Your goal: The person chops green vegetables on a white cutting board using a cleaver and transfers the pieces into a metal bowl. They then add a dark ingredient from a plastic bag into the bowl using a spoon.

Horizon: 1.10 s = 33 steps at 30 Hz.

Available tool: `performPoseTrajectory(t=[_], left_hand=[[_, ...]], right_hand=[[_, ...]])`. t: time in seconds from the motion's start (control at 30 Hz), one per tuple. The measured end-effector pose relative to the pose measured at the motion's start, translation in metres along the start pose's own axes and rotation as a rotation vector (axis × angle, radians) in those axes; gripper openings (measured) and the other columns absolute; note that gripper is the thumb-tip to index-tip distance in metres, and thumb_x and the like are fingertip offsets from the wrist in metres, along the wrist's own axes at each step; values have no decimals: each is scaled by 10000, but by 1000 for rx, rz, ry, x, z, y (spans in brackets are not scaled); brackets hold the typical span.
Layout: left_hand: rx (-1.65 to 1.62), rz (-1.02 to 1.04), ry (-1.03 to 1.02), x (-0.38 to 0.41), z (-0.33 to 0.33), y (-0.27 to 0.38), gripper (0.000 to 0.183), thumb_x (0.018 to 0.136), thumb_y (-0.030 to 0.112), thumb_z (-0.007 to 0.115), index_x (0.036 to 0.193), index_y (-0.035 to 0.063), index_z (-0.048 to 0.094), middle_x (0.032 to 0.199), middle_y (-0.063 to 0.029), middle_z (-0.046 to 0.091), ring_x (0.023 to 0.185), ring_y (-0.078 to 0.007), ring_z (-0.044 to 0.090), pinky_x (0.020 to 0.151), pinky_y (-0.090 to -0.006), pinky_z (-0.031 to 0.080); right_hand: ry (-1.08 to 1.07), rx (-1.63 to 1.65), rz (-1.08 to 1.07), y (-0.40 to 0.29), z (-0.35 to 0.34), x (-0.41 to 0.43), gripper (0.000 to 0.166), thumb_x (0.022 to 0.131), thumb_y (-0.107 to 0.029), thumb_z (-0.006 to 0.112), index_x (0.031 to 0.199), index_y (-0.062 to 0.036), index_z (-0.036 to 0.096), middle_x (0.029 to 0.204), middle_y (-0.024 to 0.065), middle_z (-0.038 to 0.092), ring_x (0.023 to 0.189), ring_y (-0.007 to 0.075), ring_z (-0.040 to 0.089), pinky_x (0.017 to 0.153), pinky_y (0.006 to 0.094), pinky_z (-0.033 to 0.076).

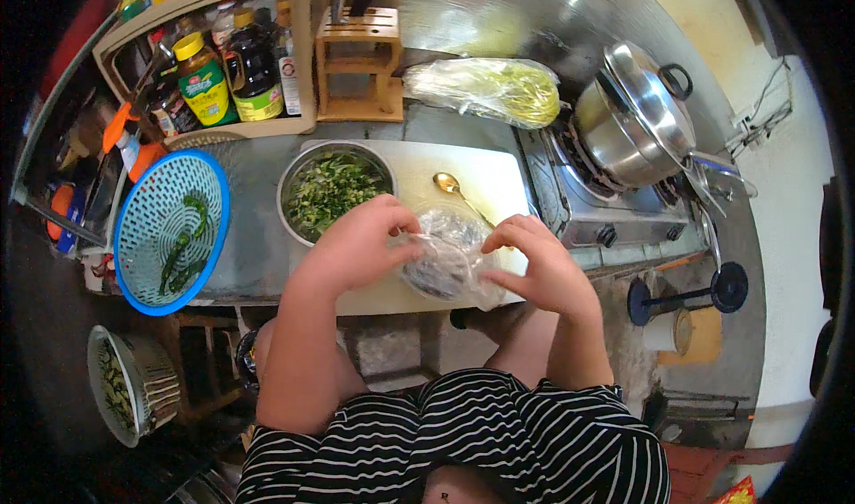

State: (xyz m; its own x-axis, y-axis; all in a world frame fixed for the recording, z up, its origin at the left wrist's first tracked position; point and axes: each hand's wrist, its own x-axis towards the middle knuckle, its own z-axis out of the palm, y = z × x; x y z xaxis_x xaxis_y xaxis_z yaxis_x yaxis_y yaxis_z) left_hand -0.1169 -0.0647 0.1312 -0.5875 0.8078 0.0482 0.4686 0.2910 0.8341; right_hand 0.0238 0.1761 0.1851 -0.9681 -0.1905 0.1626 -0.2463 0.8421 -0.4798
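Note:
My left hand [374,240] pinches the left side of a clear plastic bag [447,237] between thumb and fingers. My right hand [534,257] is at the bag's right side, its thumb and fingers curled apart; whether they grip the thin film is not clear. Beneath the bag there seems to be a round, shallow vessel, its contents blurred by the plastic. Both lie on a white cutting board [497,170]. A gold-coloured spoon [461,193] rests just behind the bag. Left of it stands a steel bowl [283,203] of chopped greens [334,190].
Left is a blue plastic colander [224,203] with green peppers. Behind stand sauce bottles [200,83], a wooden knife block [361,70] and a wrapped vegetable [484,90]. A steel pot [621,130] sits on the gas stove [601,220] at right. A basin [133,384] is low at left.

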Motion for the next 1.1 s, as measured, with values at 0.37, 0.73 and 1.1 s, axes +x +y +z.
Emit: performPoseTrajectory(t=[0.37, 0.73, 1.1], left_hand=[[-764, -66, 359, 20, 31, 18, 98, 964, 177, 662, 977, 82, 637, 863, 62, 575, 814, -47, 508, 759, -212, 413], [-1161, -218, 586, 17, 35, 8, 115, 1000, 177, 578, 1012, 75, 629, 888, 6, 631, 785, -107, 571, 753, -278, 475], [-1541, -380, 489, -21, 35, -46, 124, 1012, 165, 502, 1048, 77, 581, 760, 16, 500, 586, -97, 433, 534, -261, 359]], right_hand=[[618, 228, 27, -12, 32, 1, 300, 832, -46, 747, 1094, -30, 601, 898, 57, 603, 866, 149, 570, 824, 288, 472], [443, 443, 121, 27, 30, -23, 250, 866, -30, 679, 1102, -53, 598, 932, 55, 616, 858, 163, 572, 811, 295, 470], [-431, 112, 209, 8, 8, -50, 191, 962, -248, 575, 1028, -78, 633, 903, 194, 694, 835, 403, 653, 758, 506, 498]])
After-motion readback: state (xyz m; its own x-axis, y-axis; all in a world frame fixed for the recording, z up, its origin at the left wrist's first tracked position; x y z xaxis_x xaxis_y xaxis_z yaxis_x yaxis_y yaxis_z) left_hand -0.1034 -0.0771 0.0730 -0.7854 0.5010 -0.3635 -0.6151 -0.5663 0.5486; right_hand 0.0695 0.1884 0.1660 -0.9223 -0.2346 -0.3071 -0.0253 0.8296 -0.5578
